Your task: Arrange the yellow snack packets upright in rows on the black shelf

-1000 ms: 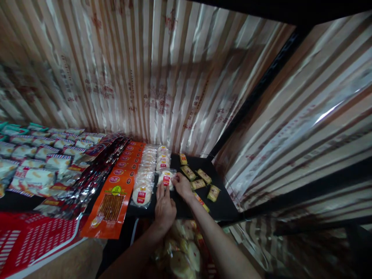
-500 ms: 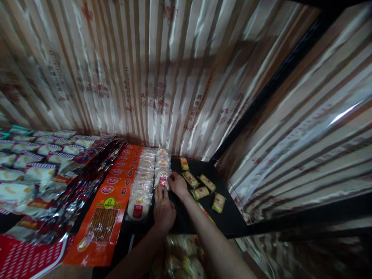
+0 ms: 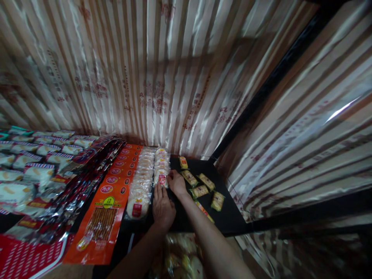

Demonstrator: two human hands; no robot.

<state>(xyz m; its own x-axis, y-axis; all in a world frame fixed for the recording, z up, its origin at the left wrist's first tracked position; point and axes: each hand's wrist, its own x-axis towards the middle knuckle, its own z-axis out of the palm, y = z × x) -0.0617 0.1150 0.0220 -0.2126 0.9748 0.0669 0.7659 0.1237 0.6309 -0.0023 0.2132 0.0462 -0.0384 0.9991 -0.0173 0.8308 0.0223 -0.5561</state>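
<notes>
In the head view, a clear packet of round white rice crackers (image 3: 161, 177) with a red label lies at the near end of a short row. My left hand (image 3: 163, 207) reaches it from the near side, with fingers stretched out and the tips at its lower edge. At the packet's right edge is my right hand (image 3: 177, 184), its fingers bent together and closed on that edge. Left of it runs a longer row of the same crackers (image 3: 140, 207), overlapping one another.
Orange packs of thin brown sticks (image 3: 104, 221) overlap in a row further left. Beyond them are several dark packets with white bread pictures (image 3: 39, 174). Small yellowish wrapped snacks (image 3: 200, 191) lie scattered on the black shelf (image 3: 180, 215). A striped plastic sheet (image 3: 162, 69) hangs behind.
The view has shifted very slightly. Both hands stay at the same rice cracker packet, with no clear movement of it on the shelf.
</notes>
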